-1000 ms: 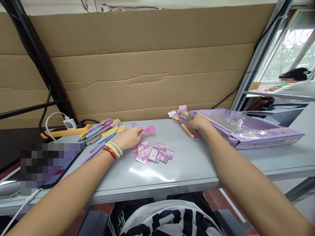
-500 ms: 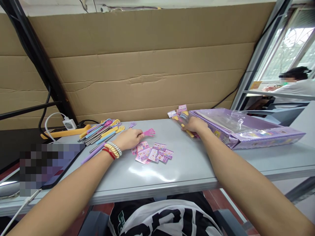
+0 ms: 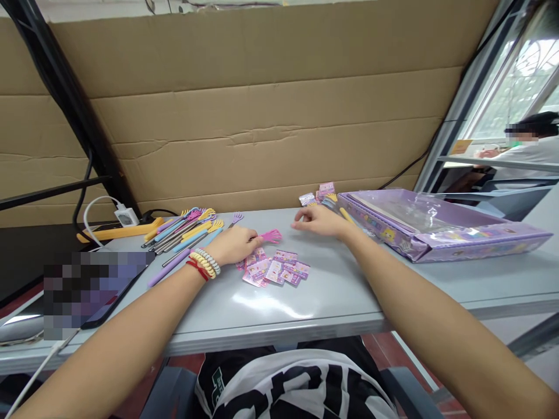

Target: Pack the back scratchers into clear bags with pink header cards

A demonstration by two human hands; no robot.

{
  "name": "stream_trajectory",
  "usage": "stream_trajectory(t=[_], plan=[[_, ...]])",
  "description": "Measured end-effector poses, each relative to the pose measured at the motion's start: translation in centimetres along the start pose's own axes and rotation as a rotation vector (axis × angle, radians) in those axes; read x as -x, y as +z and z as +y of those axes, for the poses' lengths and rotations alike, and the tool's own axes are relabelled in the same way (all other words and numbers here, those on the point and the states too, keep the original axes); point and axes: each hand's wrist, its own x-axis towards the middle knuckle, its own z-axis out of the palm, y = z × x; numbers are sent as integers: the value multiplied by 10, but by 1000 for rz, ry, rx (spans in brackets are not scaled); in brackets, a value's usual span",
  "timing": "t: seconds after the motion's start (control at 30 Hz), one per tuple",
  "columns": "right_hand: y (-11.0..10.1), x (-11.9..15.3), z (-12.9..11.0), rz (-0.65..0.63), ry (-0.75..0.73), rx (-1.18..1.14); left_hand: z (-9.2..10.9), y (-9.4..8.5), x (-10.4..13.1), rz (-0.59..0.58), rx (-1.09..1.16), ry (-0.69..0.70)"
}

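My left hand (image 3: 238,244) is closed on a pink back scratcher (image 3: 271,236), whose claw head points right beyond my fingers. Its handle is hidden under the hand. My right hand (image 3: 321,221) hovers over the table with fingers loosely bent and apart, nothing visible in them. Partly behind it lie packed back scratchers (image 3: 347,215) with yellow and grey-blue claw heads and small cards (image 3: 326,189). Below my left hand, loose purple-pink cards (image 3: 275,271) are spread in an overlapping pile. Beside its wrist, several purple, blue, yellow and pink back scratchers (image 3: 187,230) lie bunched together.
A purple display box (image 3: 437,251) with a clear plastic cover stands on the right. At left are a tablet (image 3: 117,297), a white charger (image 3: 126,216) with cable and a yellow bar (image 3: 117,234). Cardboard (image 3: 271,110) walls the back. Another person (image 3: 530,148) sits far right.
My right hand has let go of the back scratchers beside the box and moved left. The left hand keeps the pink back scratcher, almost unmoved. The view has shifted slightly.
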Motion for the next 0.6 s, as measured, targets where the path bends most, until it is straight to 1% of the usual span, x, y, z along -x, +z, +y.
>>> stream_trajectory(t=[0.07,0.1,0.2,0.33,0.43,0.6], plan=[[10,2,-18,-122,-120,-63,2,1,0,2,-1,14],[15,3,-26,-158,-169,-71,2,1,0,5,-7,18],[22,5,-39,-164,-240,-1,4,1,1,7,6,15],[21,3,-36,-140,-249,50,8,1,2,-11,74,61],[19,1,-30,-124,-248,46,11,0,1,-13,73,81],[19,0,-29,-154,-224,14,9,2,-1,-20,64,77]])
